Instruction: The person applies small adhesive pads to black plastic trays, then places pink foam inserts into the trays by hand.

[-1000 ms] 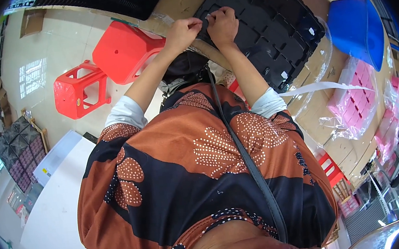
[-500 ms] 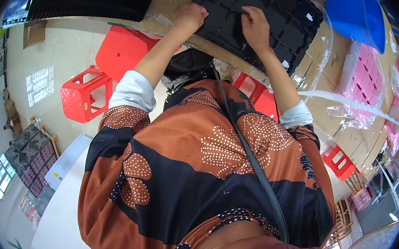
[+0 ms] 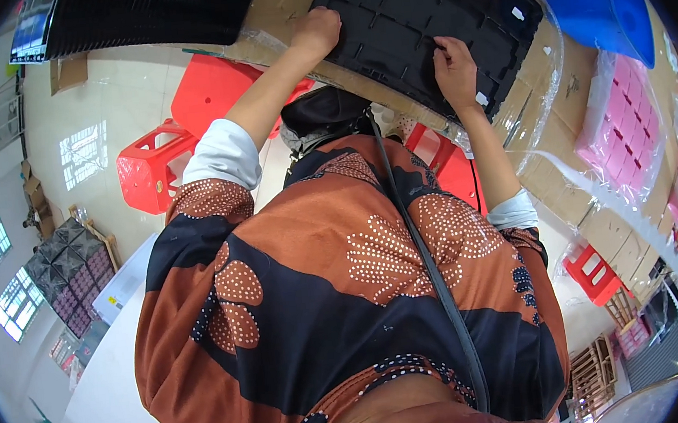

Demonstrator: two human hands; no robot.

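One black tray [image 3: 395, 27] lies on cardboard [image 3: 280, 7]; at its edge our left hand [image 3: 318, 31] curls fingers together; whether our right hand [image 3: 455, 71] pinches, we cannot tell. Uneven pressure could skid it.

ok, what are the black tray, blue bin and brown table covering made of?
Black tray: likely thin moulded plastic, slightly glossy; ridges and soft highlights.
Blue bin: probably plastic, smooth satin; even colour, sheen.
Brown table covering: apparently cardboard, matte; flat tan surface.

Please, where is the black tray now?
In the head view, the black tray lies at the top, right of centre, on the cardboard, left of the blue bin.
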